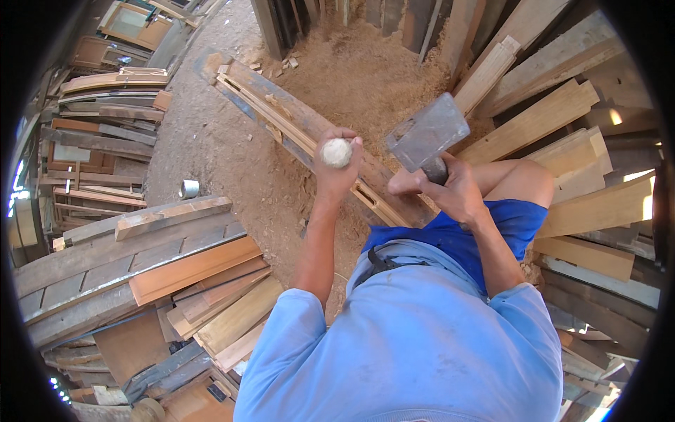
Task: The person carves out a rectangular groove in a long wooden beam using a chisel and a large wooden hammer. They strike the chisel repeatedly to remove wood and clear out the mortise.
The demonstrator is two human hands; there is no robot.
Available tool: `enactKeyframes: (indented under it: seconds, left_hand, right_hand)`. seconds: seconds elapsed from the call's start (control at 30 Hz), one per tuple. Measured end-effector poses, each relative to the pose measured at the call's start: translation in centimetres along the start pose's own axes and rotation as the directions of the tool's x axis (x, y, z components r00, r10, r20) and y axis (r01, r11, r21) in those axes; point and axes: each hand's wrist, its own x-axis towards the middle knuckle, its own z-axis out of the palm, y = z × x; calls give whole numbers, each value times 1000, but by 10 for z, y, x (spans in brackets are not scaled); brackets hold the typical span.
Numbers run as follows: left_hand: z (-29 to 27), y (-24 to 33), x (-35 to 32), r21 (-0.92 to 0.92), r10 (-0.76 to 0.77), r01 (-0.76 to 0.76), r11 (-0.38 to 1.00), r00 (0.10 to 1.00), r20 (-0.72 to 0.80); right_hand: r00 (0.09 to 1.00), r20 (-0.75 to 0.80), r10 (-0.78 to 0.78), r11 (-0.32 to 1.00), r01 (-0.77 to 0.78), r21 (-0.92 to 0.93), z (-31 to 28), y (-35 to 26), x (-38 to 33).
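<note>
My left hand (335, 177) is closed around an upright chisel (336, 152). Only the round, pale, battered end of its handle shows; the blade is hidden below the fist. My right hand (458, 191) grips the short handle of a mallet (428, 131), whose grey, worn block head is raised to the right of the chisel. Under my hands, a long narrow wooden rail (285, 132) with slots cut in it lies along a thick plank (281, 97). One slot shows just nearer to me than my left hand. My bare leg rests across the plank's near end.
Sawdust and shavings (344, 70) cover the ground beyond the plank. Boards (527, 126) lean in a fan at the right. Stacked timber (197, 271) lies at the left, near a small white cup (188, 188). Wooden panels and frames (112, 105) line the far left.
</note>
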Motion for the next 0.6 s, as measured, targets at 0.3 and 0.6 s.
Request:
enactKeyframes:
  seconds: [0.3, 0.6]
  left_hand:
    - [-1, -31, 5, 146, -36, 24, 989, 996, 77]
    - [-6, -49, 4, 139, 86, -92, 986, 995, 50]
  right_hand:
    - [1000, -26, -12, 989, 15, 147, -8, -17, -15]
    - [1000, -17, 3, 996, -1, 90, -9, -14, -13]
